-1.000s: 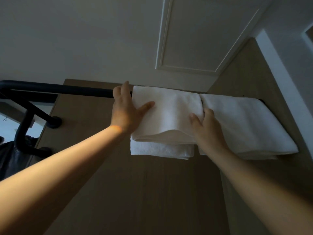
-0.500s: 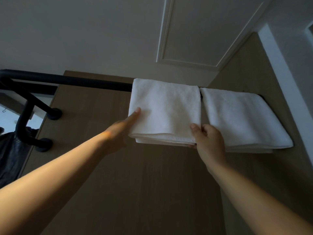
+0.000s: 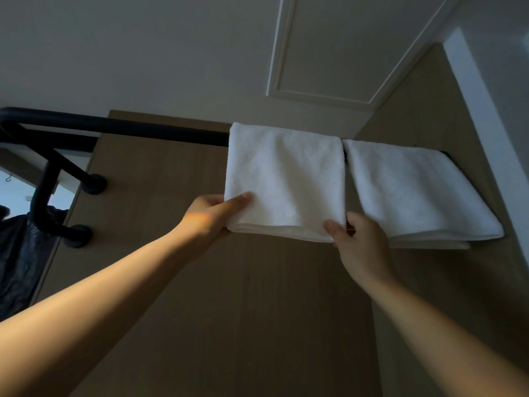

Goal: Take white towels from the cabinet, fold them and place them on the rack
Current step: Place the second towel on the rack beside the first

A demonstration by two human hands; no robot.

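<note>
We read no text, no label, no brand mark, no number, no sign, plain white cloth on the left towel (image 3: 286, 179) and the right towel (image 3: 415, 190), bare black tube on the rack (image 3: 143, 128), unmarked wooden panel (image 3: 229, 310)

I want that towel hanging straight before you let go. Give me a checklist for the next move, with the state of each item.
1. Left hand grips the held towel at its lower left corner: ok.
2. Right hand pinches its lower right corner: ok.
3. The held towel drapes over the black rack bar: ok.
4. Bottom edges of the front layers roughly aligned: ok.
5. Not overlapping the second towel, with a narrow gap between them at the bar: ok.
6. Back half hangs even behind the bar: cannot tell, hidden.
</note>
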